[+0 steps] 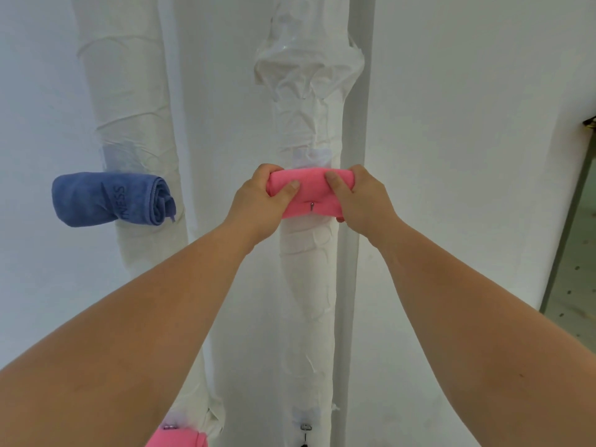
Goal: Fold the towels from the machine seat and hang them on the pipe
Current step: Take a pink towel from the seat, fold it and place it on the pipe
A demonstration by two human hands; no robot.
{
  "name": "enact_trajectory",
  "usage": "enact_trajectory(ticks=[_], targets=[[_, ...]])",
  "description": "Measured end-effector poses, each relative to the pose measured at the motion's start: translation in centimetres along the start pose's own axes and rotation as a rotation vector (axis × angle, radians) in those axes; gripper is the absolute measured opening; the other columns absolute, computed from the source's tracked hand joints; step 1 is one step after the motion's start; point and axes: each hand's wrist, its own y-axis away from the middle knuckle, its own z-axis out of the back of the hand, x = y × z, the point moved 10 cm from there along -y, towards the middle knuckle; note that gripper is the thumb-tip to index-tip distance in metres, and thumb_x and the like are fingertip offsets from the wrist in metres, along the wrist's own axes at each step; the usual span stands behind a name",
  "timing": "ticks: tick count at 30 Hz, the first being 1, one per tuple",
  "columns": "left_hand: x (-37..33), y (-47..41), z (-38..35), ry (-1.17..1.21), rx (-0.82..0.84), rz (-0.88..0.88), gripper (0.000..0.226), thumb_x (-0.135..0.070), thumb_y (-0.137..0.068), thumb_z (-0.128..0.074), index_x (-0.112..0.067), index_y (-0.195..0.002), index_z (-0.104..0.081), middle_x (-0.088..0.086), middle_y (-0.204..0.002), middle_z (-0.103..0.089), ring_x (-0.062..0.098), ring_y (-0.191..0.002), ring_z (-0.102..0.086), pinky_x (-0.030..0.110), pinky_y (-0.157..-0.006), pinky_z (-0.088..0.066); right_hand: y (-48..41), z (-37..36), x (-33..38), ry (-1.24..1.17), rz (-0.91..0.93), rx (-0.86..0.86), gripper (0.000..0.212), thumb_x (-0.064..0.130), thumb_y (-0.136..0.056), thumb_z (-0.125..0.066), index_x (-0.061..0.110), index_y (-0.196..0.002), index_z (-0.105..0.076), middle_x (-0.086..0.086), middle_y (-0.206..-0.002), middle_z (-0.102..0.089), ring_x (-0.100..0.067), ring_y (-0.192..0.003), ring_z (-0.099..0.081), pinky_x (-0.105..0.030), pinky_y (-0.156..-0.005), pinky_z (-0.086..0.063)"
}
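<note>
The rolled pink terry towel (309,191) lies across the white paper-wrapped vertical pipe (306,285). The left hand (258,198) grips its nine o'clock end and the right hand (364,201) its three o'clock end, fingers curled over the top and thumbs pressing the front (a small metal hook (312,206) shows just beneath). A rolled blue towel (109,198) sits at nine o'clock.

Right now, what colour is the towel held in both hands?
Pink. The towel shows best in the head view.

Probably a gym's utility corner: white-wrapped vertical pipes (306,285) against a bare white wall (451,124), a rolled blue towel (96,198) lettered "NESS", speckled flooring (577,285).
</note>
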Motion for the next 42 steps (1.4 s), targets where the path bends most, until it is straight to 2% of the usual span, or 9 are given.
enact_trajectory(ticks=[8,13,16,19,23,26,31,36,42], targets=[[1.5,-1.2,0.7,0.025,-0.085,-0.003,0.019,-0.033,-0.092,-0.07,-0.016,-0.094,-0.062,-0.005,-0.08,-0.059,0.014,-0.071,-0.052,0.027,-0.062,-0.045,0.4,0.0,-1.2,-0.048,-0.011,-0.127,0.046,0.057,-0.092,-0.058,0.011,-0.094,-0.055,-0.005,-0.087,-0.065,-0.033,-0.075,-0.069,-0.052,-0.067,-0.059],[1.5,-0.9,0.6,0.031,-0.109,0.019,0.024,-0.035,-0.092,-0.07,-0.014,-0.095,-0.06,-0.003,-0.078,-0.057,0.016,-0.071,-0.052,0.028,-0.061,-0.045,0.6,0.1,-1.6,-0.037,-0.052,-0.161,0.051,0.064,-0.087,-0.06,0.013,-0.091,-0.054,-0.002,-0.083,-0.064,-0.031,-0.075,-0.068,-0.048,-0.068,-0.059],[0.7,0.2,1.9,-0.119,-0.239,0.001,0.036,-0.042,-0.087,-0.074,-0.02,-0.11,-0.055,0.0,-0.092,-0.057,0.018,-0.082,-0.055,0.031,-0.071,-0.047,1.7,1.8,-1.4,0.09,-0.079,-0.273,0.058,0.068,-0.083,-0.064,0.019,-0.11,-0.049,0.004,-0.096,-0.06,-0.021,-0.084,-0.064,-0.035,-0.071,-0.051],[-3.7,2.4,2.6,-0.517,-0.438,-0.366,0.034,-0.024,-0.083,-0.076,-0.016,-0.112,-0.06,0.008,-0.112,-0.056,0.028,-0.098,-0.053,0.04,-0.081,-0.047,3.4,3.4,1.8,0.233,0.176,-0.468,0.049,0.047,-0.086,-0.071,0.02,-0.122,-0.051,-0.002,-0.113,-0.051,-0.021,-0.093,-0.053,-0.034,-0.078,-0.048],[-5.3,4.0,-1.1,-0.907,-0.382,-0.721,0.037,-0.003,-0.078,-0.064,-0.009,-0.115,-0.067,0.011,-0.121,-0.064,0.035,-0.108,-0.056,0.044,-0.086,-0.042,5.9,0.9,5.4,0.597,0.644,-0.537,0.023,0.004,-0.081,-0.066,0.012,-0.102,-0.067,-0.009,-0.11,-0.06,-0.03,-0.098,-0.053,-0.041,-0.085,-0.045],[-3.4,4.5,-2.4,-0.968,-0.283,-0.689,0.051,-0.009,-0.092,-0.049,-0.005,-0.143,-0.051,0.011,-0.151,-0.05,0.032,-0.139,-0.045,0.053,-0.112,-0.035,7.1,-0.8,4.1,0.746,0.803,-0.48,0.04,0.003,-0.088,-0.058,0.007,-0.127,-0.064,-0.009,-0.135,-0.061,-0.03,-0.127,-0.053,-0.041,-0.103,-0.04],[0.7,4.3,-4.6,-0.981,-0.058,-0.477,0.074,-0.038,-0.104,-0.029,-0.014,-0.157,0.017,0.004,-0.167,0.02,0.019,-0.154,0.018,0.053,-0.124,0.01,6.7,-3.9,0.0,0.909,0.634,-0.189,0.071,0.016,-0.098,-0.043,0.004,-0.16,-0.011,-0.013,-0.169,-0.006,-0.028,-0.157,-0.005,-0.053,-0.126,-0.011],[1.5,3.8,-5.3,-1.014,-0.045,-0.433,0.089,-0.039,-0.099,-0.037,-0.015,-0.154,0.028,0.004,-0.163,0.032,0.019,-0.153,0.025,0.053,-0.123,0.014,6.1,-5.3,-0.9,0.93,0.551,-0.131,0.072,0.029,-0.097,-0.019,0.005,-0.158,0.01,-0.015,-0.169,0.008,-0.029,-0.157,0.006,-0.054,-0.126,-0.008],[0.9,4.3,-4.8,-1.0,-0.031,-0.464,0.09,-0.038,-0.096,-0.043,-0.013,-0.159,0.017,0.006,-0.168,0.019,0.02,-0.155,0.019,0.054,-0.123,0.013,6.7,-4.5,-0.2,0.913,0.548,-0.172,0.082,0.031,-0.096,-0.049,0.003,-0.16,-0.006,-0.015,-0.169,-0.002,-0.029,-0.157,-0.003,-0.055,-0.126,-0.009]])
